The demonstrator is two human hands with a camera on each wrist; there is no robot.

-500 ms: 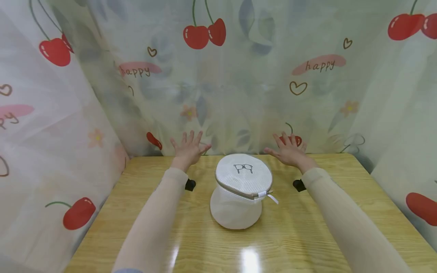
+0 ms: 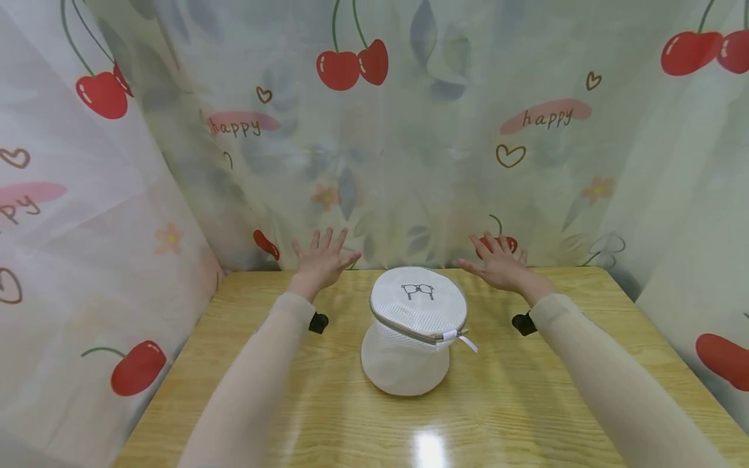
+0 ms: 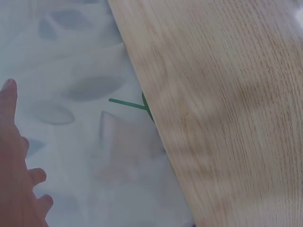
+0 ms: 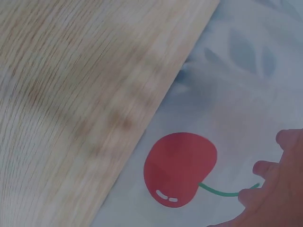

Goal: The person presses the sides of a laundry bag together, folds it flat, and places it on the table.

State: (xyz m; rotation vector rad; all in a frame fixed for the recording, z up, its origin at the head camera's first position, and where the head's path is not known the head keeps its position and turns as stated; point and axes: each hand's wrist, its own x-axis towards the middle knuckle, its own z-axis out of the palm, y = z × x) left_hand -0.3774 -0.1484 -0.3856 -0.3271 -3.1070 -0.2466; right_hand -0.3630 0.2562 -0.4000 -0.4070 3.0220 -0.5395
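A white mesh laundry bag point(image 2: 418, 302) stands in the middle of the table in the head view. It has a round top with a glasses drawing, and a zipper with a white pull tab point(image 2: 468, 342) runs round the rim. To its left, my left hand point(image 2: 320, 263) is held up with fingers spread, touching nothing. My right hand point(image 2: 500, 265) is raised on the other side, its fingers likewise apart and nothing in it. Each wrist view catches only part of its hand, the left hand point(image 3: 19, 175) and the right hand point(image 4: 277, 189), near the table's far edge.
The wooden table point(image 2: 497, 416) reaches back to a curtain point(image 2: 398, 162) printed with cherries and the word happy. Curtain panels also hang at both sides. A dark wrist camera point(image 2: 318, 323) sits at the left wrist, another dark camera point(image 2: 523, 324) at the right.
Both forearms have shifted slightly outward, away from the bag. The head view has tilted up a little. The bag stays in its place on the table.
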